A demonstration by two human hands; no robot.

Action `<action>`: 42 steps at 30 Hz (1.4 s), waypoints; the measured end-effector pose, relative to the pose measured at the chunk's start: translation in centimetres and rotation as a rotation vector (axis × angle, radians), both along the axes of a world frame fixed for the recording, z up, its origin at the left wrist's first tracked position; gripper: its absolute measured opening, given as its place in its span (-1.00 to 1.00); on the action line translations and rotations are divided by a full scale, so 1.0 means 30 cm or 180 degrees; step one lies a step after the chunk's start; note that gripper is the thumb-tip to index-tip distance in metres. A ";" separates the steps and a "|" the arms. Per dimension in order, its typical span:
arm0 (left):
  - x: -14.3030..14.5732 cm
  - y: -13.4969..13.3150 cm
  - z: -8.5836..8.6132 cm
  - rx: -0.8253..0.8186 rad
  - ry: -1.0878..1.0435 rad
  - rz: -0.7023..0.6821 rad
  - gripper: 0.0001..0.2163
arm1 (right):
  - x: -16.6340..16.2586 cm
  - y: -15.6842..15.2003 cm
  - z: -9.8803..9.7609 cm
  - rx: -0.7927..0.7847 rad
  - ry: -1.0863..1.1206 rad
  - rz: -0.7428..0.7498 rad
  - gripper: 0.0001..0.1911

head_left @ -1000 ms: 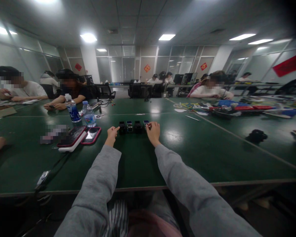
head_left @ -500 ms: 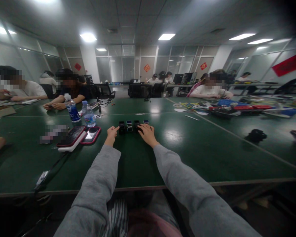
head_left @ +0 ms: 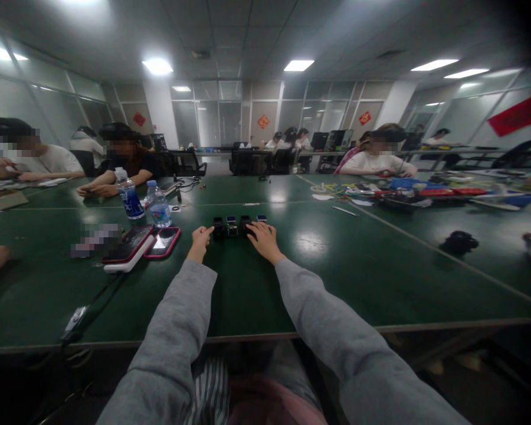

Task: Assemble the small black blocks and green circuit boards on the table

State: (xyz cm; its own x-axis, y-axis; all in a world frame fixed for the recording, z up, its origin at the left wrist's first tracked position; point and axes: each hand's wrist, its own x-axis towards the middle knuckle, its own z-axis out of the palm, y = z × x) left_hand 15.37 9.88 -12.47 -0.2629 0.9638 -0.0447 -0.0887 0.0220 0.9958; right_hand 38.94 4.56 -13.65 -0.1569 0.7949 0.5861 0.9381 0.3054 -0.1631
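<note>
On the green table in front of me stands a row of small devices that look like smartwatches. A black one [head_left: 218,228] is at the left end, and my left hand [head_left: 199,244] touches its side with an outstretched index finger, the other fingers curled. Beside it is a watch with a pale screen and metallic parts [head_left: 232,226]. My right hand [head_left: 264,240] rests with fingers spread at another black watch [head_left: 245,222], partly covering it. Behind that hand another pale-screened watch [head_left: 261,218] shows, its lower part hidden. Neither hand has lifted anything off the table.
Left of my hands lie a pink-edged phone [head_left: 163,242], a larger tablet-like device [head_left: 128,244] and two bottles, one blue-labelled [head_left: 130,196], one clear [head_left: 159,206]. A pen [head_left: 345,211], a black object [head_left: 459,242] and cluttered tools lie right. Several people sit around.
</note>
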 end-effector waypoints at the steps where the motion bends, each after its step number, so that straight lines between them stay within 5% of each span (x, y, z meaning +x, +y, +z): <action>1: 0.000 0.000 0.000 -0.0012 -0.0005 -0.0013 -0.62 | 0.000 0.000 0.000 -0.0013 -0.0009 0.0001 -0.59; 11: -0.003 -0.016 0.009 0.0088 -0.0057 -0.0124 -0.58 | -0.002 0.000 0.004 0.0019 0.0080 -0.0019 -0.59; 19: 0.000 -0.010 0.008 0.0057 -0.0010 -0.0078 -0.60 | 0.072 0.046 -0.008 0.0102 0.1311 -0.0902 -0.60; 31: 0.004 0.010 -0.009 0.0121 0.0058 0.0044 -0.60 | 0.085 0.070 -0.040 -0.0163 0.1565 -0.0536 -0.66; 42: 0.003 0.003 -0.005 0.0159 -0.0024 0.0165 -0.61 | 0.091 0.075 -0.037 0.0065 0.1839 -0.0732 -0.65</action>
